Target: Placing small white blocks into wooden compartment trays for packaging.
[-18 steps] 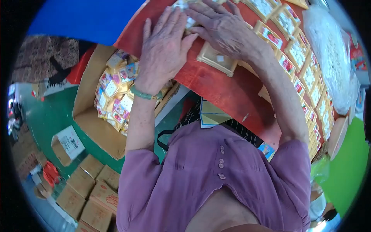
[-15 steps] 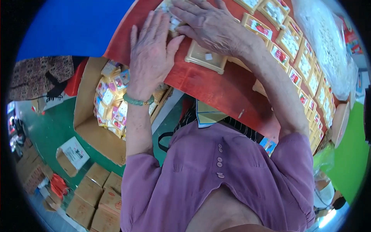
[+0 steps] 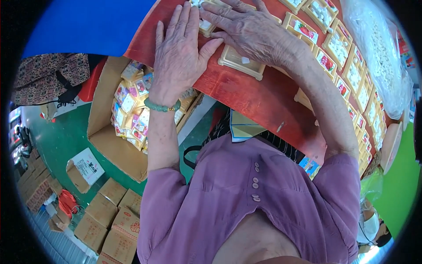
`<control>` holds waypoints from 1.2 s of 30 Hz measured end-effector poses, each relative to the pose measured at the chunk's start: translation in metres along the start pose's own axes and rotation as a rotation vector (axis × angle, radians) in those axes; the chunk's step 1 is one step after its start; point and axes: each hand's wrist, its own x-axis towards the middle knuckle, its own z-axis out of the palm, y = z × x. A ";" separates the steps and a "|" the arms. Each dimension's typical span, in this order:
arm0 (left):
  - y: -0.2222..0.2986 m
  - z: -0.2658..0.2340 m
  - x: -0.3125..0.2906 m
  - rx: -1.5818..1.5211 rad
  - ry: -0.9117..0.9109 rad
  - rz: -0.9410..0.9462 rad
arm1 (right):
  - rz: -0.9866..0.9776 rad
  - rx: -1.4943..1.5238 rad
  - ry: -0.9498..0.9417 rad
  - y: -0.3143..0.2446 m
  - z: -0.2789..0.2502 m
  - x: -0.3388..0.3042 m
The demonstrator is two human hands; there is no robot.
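Observation:
My left hand (image 3: 180, 57) lies flat on the red table (image 3: 246, 94), fingers straight and together, its thumb against a small cream tray (image 3: 205, 27) that holds white pieces. My right hand (image 3: 252, 31) reaches across from the right, its fingers spread over the top of that same tray and pressing on it. The hands hide most of the tray. A second cream tray (image 3: 241, 65), nearly empty, sits just below my right hand. A green bead bracelet (image 3: 161, 106) circles my left wrist.
Several filled trays (image 3: 351, 72) line the table's right side beside a big clear bag of white pieces (image 3: 382, 53). Below the table's left edge stands an open cardboard box of colourful packets (image 3: 129, 116). Closed cartons (image 3: 110, 220) are stacked on the green floor.
Both hands stay on the small tray at the table's far edge. My left hand has edged slightly toward the tray, and the view has shifted a little.

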 end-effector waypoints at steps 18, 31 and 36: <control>-0.014 -0.001 0.003 0.010 -0.115 0.032 | 0.043 0.046 0.292 -0.007 0.045 0.017; -0.032 0.011 -0.006 -0.107 0.039 -0.059 | 1.034 0.166 0.491 0.189 -0.004 -0.267; -0.024 0.004 0.009 -0.176 0.124 -0.087 | 1.431 0.006 0.464 0.315 0.086 -0.376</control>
